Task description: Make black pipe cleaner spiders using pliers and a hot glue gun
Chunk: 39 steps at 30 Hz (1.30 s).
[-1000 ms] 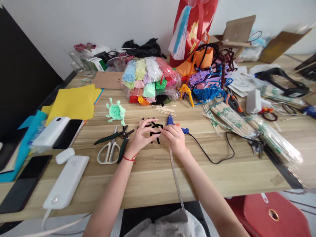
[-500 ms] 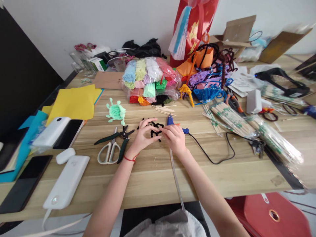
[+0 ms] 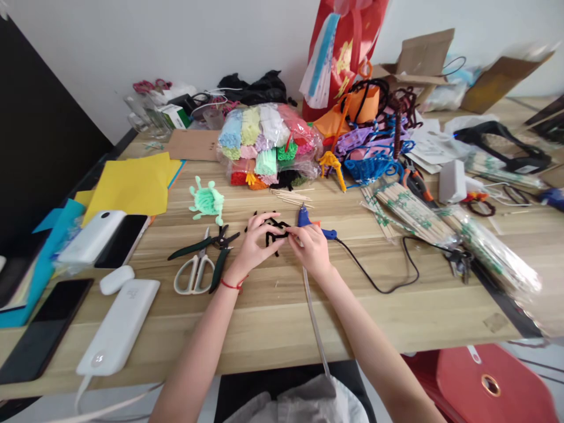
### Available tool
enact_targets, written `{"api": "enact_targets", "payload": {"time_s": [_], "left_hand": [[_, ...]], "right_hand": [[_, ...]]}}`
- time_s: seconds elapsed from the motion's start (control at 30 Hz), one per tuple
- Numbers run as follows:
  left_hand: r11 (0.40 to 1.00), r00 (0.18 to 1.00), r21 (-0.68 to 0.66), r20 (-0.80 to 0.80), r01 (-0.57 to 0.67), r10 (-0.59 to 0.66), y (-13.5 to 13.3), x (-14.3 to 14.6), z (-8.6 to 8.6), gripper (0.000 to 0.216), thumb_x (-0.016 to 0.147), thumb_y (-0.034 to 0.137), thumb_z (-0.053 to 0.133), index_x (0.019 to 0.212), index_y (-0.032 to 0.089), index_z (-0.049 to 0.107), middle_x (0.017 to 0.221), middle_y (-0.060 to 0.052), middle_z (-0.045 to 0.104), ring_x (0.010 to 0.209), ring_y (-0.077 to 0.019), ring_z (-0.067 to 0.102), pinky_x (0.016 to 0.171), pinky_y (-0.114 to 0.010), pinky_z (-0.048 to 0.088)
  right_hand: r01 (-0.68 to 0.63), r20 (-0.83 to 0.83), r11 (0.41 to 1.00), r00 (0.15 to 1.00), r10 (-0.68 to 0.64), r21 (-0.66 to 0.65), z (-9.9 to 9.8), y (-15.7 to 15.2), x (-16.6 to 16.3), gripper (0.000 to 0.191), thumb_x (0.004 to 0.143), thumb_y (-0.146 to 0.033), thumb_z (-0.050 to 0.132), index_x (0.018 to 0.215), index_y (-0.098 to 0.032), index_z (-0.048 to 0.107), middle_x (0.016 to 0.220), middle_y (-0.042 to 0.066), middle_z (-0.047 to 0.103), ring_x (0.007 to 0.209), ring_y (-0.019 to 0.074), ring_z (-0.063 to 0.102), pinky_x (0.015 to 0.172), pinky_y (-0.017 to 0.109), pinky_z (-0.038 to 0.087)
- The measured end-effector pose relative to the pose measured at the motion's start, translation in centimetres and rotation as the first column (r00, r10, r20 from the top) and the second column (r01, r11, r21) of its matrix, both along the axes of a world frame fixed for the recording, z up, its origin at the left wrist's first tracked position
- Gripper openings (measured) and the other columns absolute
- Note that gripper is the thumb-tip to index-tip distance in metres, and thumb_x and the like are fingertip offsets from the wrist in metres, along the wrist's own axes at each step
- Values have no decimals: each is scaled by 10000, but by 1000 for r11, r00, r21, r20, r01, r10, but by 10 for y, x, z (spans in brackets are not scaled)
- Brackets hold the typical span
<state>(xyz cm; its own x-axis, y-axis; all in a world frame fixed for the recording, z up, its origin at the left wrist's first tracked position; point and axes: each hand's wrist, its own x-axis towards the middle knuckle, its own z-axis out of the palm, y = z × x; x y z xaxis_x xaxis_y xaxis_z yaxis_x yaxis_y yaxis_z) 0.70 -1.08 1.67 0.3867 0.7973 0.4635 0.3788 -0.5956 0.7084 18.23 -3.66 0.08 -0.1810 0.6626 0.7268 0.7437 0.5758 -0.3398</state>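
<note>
Black fuzzy strands make up a small branched piece (image 3: 271,237) at the middle of the bench (image 3: 264,320), between the two hands. Partly hidden by fingers, its long axis seems to run from about nine o'clock to three, its right end meeting the right fingertips; short prongs stick out toward twelve and six. The left hand (image 3: 255,241) curves in a rounded arch over it, holding a strand between thumb and fingertips. At the right end, the right hand (image 3: 309,244) has a narrow pinch grip on the same piece.

From the piece, a blue glue gun (image 3: 304,217) lies near two o'clock, just beyond the right hand, nozzle toward twelve. Mint-green fuzzy work (image 3: 208,201) sits at ten o'clock; white-handled scissors (image 3: 194,273) and dark-handled cutters (image 3: 191,249) lie near eight, the scissors' tips toward twelve.

Green print marks the stick packets (image 3: 412,211) at three o'clock, too small to read. The red bag (image 3: 346,59) at one o'clock carries gold marks that cannot be read, and the white power bank (image 3: 121,329) at eight bears a faint grey mark, also illegible.
</note>
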Motion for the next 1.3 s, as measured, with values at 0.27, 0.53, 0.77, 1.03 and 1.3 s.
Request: {"api": "enact_targets", "payload": {"time_s": [0.27, 0.53, 0.77, 1.03, 1.3], "left_hand": [[996, 997, -59, 53, 61, -58, 1, -1, -2, 81, 842, 284, 614, 825, 208, 637, 1215, -79, 613, 1195, -219, 516, 1080, -454, 338], [980, 958, -198, 285, 35, 24, 8, -5, -14, 98, 838, 296, 614, 837, 203, 642, 1195, -91, 592, 1191, -224, 533, 1062, -416, 380], [955, 899, -297, 423, 21, 112, 12, -6, -22, 143, 813, 334, 641, 864, 200, 654, 1204, -93, 574, 1168, -232, 549, 982, -373, 452], [940, 890, -341, 421, -23, 175, 9, -3, -16, 137, 809, 326, 643, 852, 197, 626, 1184, -90, 597, 1170, -217, 547, 954, -327, 447], [924, 862, -356, 415, -140, 290, 10, -4, -19, 138, 791, 324, 648, 826, 205, 587, 1189, -82, 601, 1173, -214, 551, 980, -349, 436]], "right_hand": [[-2, -18, 999, 1000, 1, -47, -3, -1, -2, 152, 920, -202, 496, 882, -192, 643, 730, 44, 696, 665, 165, 600, 719, 301, 438], [165, 59, 930, 986, -154, -329, 0, 7, 12, 599, 722, -58, 422, 1314, -142, 444, 1224, 141, 578, 1098, 259, 525, 916, 383, 419], [413, 329, 761, 904, -274, -500, -7, 11, 30, 661, 696, -151, 508, 1352, -144, 429, 1219, 171, 543, 1096, 335, 467, 929, 457, 372], [216, 102, 873, 976, -191, -437, -8, 19, 36, 570, 757, -191, 520, 1319, -130, 442, 1100, 143, 588, 1014, 285, 518, 911, 412, 427], [-144, -700, 915, 692, -179, -377, -1, 17, 27, 455, 818, -347, 581, 1232, -222, 440, 987, 76, 658, 846, 200, 658, 797, 387, 529]]}}
